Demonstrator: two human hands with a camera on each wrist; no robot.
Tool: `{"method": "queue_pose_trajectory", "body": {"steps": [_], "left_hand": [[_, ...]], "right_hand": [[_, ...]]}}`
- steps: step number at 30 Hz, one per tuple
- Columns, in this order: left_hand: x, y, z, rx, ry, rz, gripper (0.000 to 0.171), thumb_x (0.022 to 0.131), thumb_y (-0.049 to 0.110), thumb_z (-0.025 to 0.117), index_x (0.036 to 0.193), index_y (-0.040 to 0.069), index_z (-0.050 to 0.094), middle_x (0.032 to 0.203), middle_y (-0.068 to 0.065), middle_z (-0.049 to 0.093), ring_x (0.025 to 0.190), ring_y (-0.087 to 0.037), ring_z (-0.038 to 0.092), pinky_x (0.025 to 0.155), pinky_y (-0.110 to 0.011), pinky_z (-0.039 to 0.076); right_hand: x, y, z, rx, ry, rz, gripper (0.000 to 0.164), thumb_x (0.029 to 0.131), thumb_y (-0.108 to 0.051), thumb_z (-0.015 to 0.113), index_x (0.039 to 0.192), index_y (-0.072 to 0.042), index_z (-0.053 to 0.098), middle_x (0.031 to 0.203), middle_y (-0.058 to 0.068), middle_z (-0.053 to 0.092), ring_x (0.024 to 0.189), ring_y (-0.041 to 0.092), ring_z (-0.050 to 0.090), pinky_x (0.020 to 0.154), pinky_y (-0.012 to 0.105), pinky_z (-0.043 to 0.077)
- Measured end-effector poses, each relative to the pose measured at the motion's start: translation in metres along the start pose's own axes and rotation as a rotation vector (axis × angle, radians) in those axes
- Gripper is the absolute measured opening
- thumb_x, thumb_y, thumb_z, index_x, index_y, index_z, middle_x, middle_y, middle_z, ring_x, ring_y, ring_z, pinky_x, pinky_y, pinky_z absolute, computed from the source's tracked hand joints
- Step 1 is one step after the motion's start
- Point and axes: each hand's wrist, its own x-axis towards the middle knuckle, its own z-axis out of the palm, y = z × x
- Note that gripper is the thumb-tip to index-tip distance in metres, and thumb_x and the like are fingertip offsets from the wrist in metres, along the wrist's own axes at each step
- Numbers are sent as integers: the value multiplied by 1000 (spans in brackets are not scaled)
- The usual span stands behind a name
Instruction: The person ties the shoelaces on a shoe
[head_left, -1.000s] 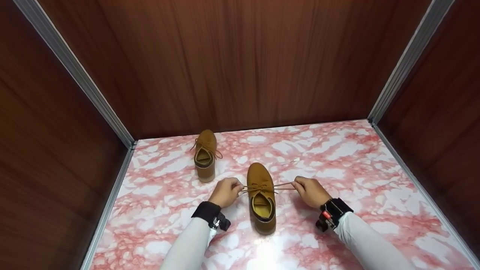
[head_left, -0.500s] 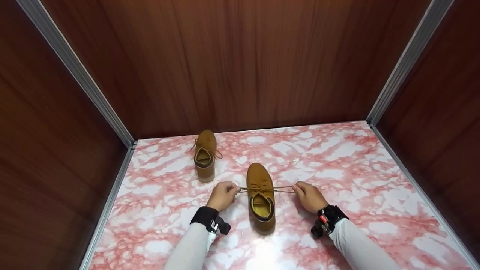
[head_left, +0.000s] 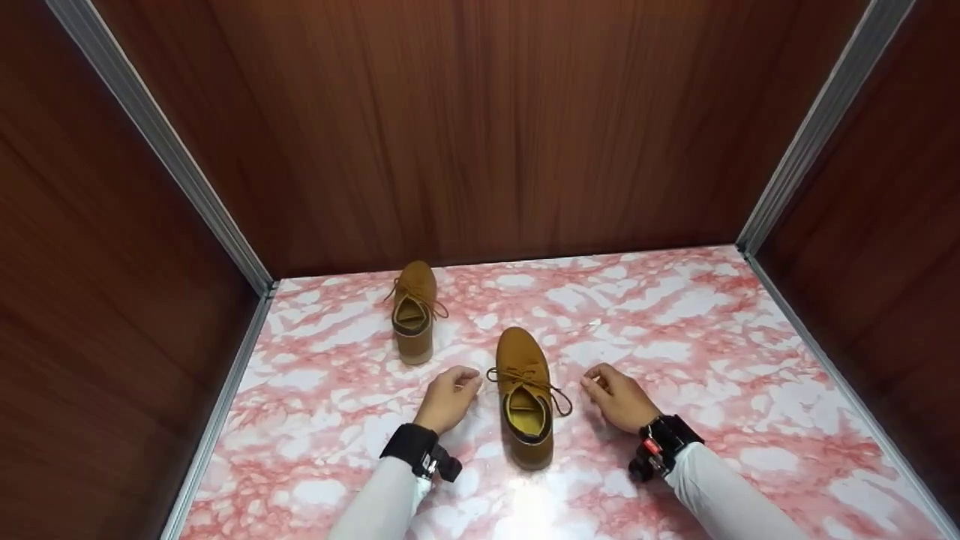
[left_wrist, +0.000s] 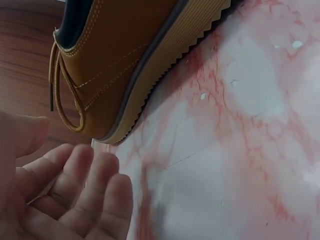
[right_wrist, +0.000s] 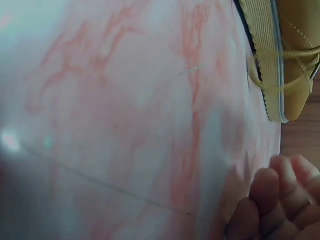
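A tan lace-up shoe (head_left: 520, 349) stands upright between my hands, toe pointing away from me. Its thin brown shoelace (head_left: 562, 403) is tied in a bow, with one loop hanging on each side. My left hand (head_left: 448, 396) is just left of the shoe, fingers loosely curled and apart from the lace; in the left wrist view nothing lies between thumb and fingers (left_wrist: 80, 170). On the other side, my right hand (head_left: 619, 394) hovers beside the shoe with relaxed fingers, holding nothing. The right wrist view shows its fingers (right_wrist: 265, 192) below the shoe's sole (right_wrist: 267, 55).
A matching tan shoe (head_left: 415, 341), its lace also tied, stands farther back on the left. Both are on a red-and-white marbled surface (head_left: 712, 345). Dark wood-patterned panels (head_left: 480, 135) with grey metal corner strips enclose the back and both sides.
Half a second ago both hands pinched the lace loops and drew them taut sideways. Now they have let go, the fingers have loosened, and the loops droop at the shoe's sides.
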Motion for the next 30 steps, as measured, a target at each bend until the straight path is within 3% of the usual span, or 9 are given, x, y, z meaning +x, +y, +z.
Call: {"method": "queue_pose_trajectory", "body": {"steps": [3,7,10,14,17,22,30], "left_hand": [[-7,3,-3,12,-16,-18,33,97,36,56,115,10,66,105,-7,70,90,-16,68,78,-29,55],[-16,8,-4,-9,-88,-52,38,96,46,54,115,15,65,102,-11,71,87,-24,69,69,-28,54],[-23,12,-2,-58,-165,-83,50,94,54,54,120,12,62,99,-18,70,85,-32,69,65,-29,54],[-30,14,5,-168,-256,-145,58,93,54,55,131,9,56,104,-22,67,86,-34,68,66,-38,57],[-34,15,11,-256,-305,-188,62,93,52,57,138,10,49,115,-19,64,91,-35,68,68,-43,58],[-37,15,20,-329,-363,-202,68,91,50,61,144,12,41,126,-13,60,99,-35,68,70,-40,57],[-38,13,30,-352,-374,-180,58,92,39,63,142,17,42,123,-13,61,89,-26,68,70,-45,58]], "right_hand": [[-7,-6,-1,28,-13,-36,22,98,-38,54,110,-19,57,79,6,64,59,17,60,54,29,49],[-17,-17,0,54,-71,-83,23,98,-42,53,107,-21,56,84,10,67,63,24,65,55,28,50],[-25,-24,4,113,-151,-83,27,98,-43,53,107,-18,58,88,15,69,67,30,67,56,35,54],[-32,-29,12,157,-248,-77,35,98,-42,52,109,-10,61,90,18,69,71,34,68,58,39,57],[-33,-30,18,123,-274,-91,37,99,-42,52,110,-9,64,90,14,71,74,30,69,60,31,56],[-33,-33,23,81,-307,-116,49,98,-47,51,120,-6,63,96,12,73,75,24,72,65,24,54],[-33,-40,27,-8,-324,-167,64,96,-54,48,131,0,56,91,6,76,74,18,72,85,37,56]]}}
